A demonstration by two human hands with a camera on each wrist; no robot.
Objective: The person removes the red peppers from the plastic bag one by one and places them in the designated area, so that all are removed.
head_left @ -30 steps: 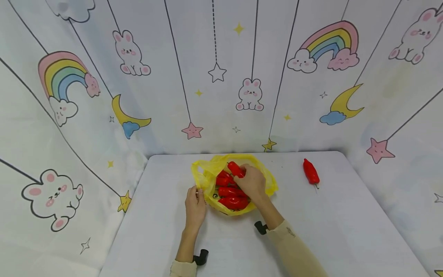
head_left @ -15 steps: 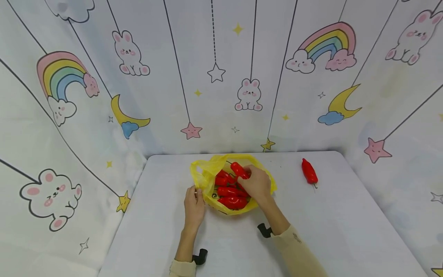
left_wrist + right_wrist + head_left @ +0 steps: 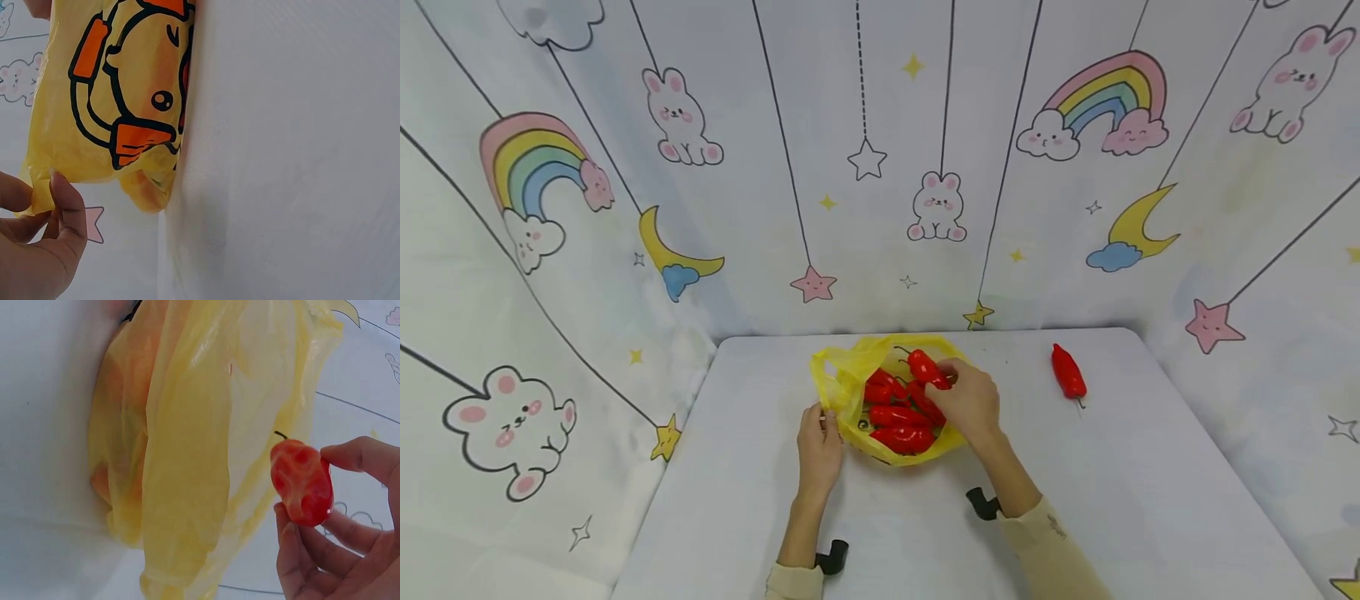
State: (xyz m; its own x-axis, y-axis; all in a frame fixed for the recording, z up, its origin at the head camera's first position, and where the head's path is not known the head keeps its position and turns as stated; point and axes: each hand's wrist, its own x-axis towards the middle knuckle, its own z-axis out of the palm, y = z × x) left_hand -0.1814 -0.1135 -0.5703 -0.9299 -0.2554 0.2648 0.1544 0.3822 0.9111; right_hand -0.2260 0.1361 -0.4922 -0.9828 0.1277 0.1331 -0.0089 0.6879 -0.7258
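A yellow plastic bag (image 3: 850, 367) with a cartoon print lies with its mouth open at the back middle of the table, several red chili peppers (image 3: 902, 439) inside. My left hand (image 3: 820, 450) pinches the bag's edge at its left side; the left wrist view shows thumb and fingers on the film (image 3: 94, 169). Between the thumb and fingers of my right hand (image 3: 967, 400) is one red pepper (image 3: 301, 481), thin stem showing, held over the right part of the bag's mouth. In the right wrist view it appears beside the bag wall (image 3: 187, 456).
Another red pepper (image 3: 1068, 372) lies alone on the white table (image 3: 1135, 467), toward the back right. Behind the table hangs a white cloth (image 3: 745, 167) printed with rabbits, rainbows and stars. Dark wrist-camera mounts (image 3: 832, 557) sit at both wrists.
My right hand has drawn slightly to the right with its pepper, uncovering more peppers in the bag. The left hand keeps its hold on the bag's edge.
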